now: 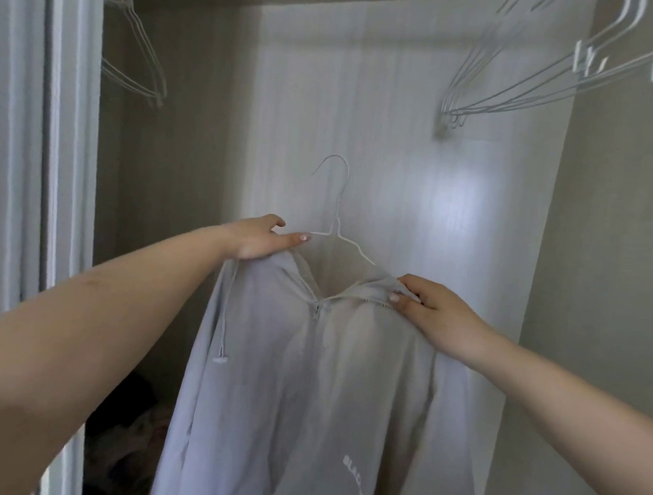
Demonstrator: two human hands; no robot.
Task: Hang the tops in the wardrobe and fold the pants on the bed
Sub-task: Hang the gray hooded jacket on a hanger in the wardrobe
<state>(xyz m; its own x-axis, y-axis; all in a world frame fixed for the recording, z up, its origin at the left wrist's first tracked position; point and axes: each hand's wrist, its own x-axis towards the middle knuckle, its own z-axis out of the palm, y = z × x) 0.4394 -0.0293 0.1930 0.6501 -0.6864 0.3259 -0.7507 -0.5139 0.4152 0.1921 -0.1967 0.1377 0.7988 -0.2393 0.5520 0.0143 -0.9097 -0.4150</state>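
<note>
Two hands held a grey zip hoodie (312, 377) on a white hanger (335, 225). Left hand (256, 240) gripped its ten o'clock shoulder; right hand (432, 312) pinched the three o'clock collar.

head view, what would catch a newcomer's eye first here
A pale grey zip hoodie fills the centre, draped on a white wire hanger and held up in front of the open wardrobe. The left hand grips its left shoulder and the right hand pinches the right shoulder. Empty hangers hang at the upper right, with a few more at the upper left.
</note>
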